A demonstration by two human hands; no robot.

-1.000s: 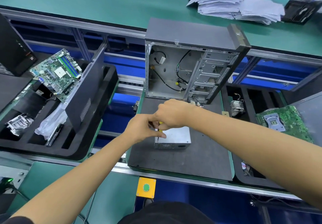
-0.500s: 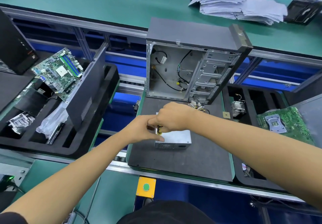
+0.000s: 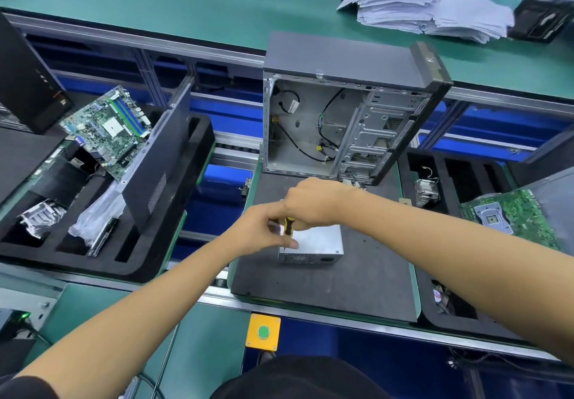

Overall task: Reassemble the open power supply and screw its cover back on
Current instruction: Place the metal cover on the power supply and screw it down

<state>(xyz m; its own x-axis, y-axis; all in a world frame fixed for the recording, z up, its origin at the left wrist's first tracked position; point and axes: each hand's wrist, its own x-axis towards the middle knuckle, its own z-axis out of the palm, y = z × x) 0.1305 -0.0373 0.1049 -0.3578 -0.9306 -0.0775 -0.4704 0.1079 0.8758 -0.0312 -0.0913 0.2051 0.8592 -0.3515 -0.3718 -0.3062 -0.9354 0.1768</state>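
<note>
A silver power supply [image 3: 320, 243] lies on the dark mat [image 3: 357, 280], its vented side facing me. My right hand [image 3: 313, 203] grips a yellow and black screwdriver [image 3: 289, 226] that points down at the supply's top left corner. My left hand [image 3: 264, 230] sits at that same corner, thumb on the cover edge and fingers pinched around the screwdriver's shaft. The screw and the tip are hidden by my fingers.
An open grey computer case [image 3: 348, 119] stands upright just behind the supply. A black foam tray [image 3: 130, 252] at left holds a motherboard [image 3: 108, 131] and a side panel [image 3: 158, 162]. Another motherboard [image 3: 509, 218] lies at right. A green button box [image 3: 263, 332] sits at the front edge.
Both hands stay at the supply's left corner. My right hand has shifted slightly on the screwdriver handle, showing more of it; the supply has not moved.
</note>
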